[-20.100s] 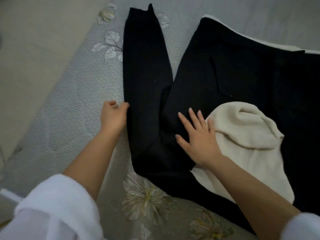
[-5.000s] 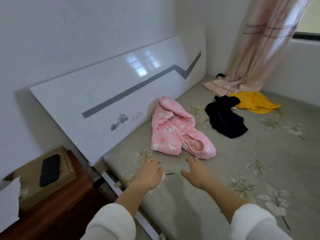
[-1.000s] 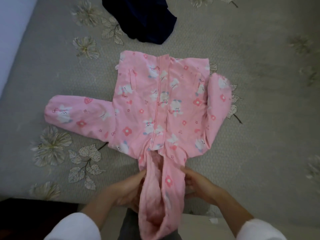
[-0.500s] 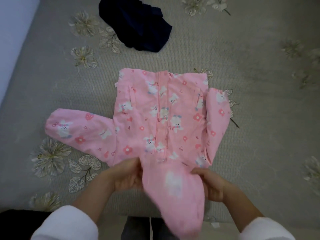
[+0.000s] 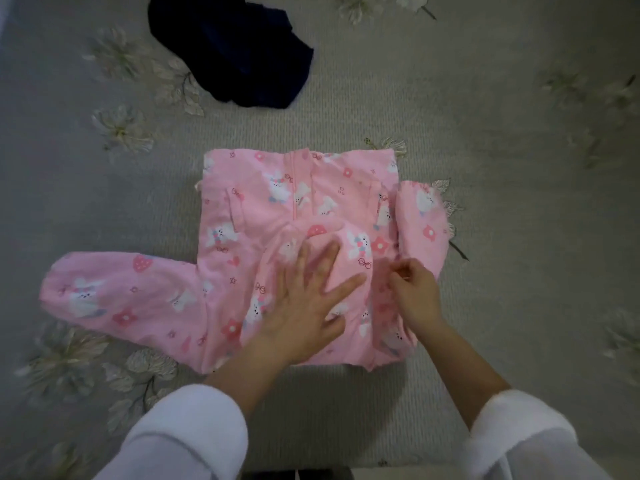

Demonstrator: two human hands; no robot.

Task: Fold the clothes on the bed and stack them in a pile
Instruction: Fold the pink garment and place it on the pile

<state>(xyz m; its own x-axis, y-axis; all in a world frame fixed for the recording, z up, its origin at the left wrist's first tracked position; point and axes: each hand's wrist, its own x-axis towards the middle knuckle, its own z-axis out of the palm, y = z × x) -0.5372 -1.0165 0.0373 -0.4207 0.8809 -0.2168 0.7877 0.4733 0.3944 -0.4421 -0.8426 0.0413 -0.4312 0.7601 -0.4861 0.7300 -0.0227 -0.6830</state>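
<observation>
A pink hooded jacket [image 5: 263, 209] with a bunny and flower print lies front up on the grey bed [image 5: 502, 237]. Its hood is folded up over the chest. My left hand [image 5: 308, 299] presses flat on the hood with fingers spread. My right hand [image 5: 412, 292] pinches the pink cloth at the hood's right edge, next to the folded-in right sleeve. The left sleeve stretches out flat to the left.
A crumpled dark navy garment [image 5: 239, 53] lies beyond the jacket at the upper left. The grey bedcover has pale flower prints. The bed's near edge runs along the bottom of the view, by my white sleeves.
The hood, which hung off the bed's near edge between both hands, has been flipped up onto the jacket's chest. My left hand went from gripping it to pressing flat.
</observation>
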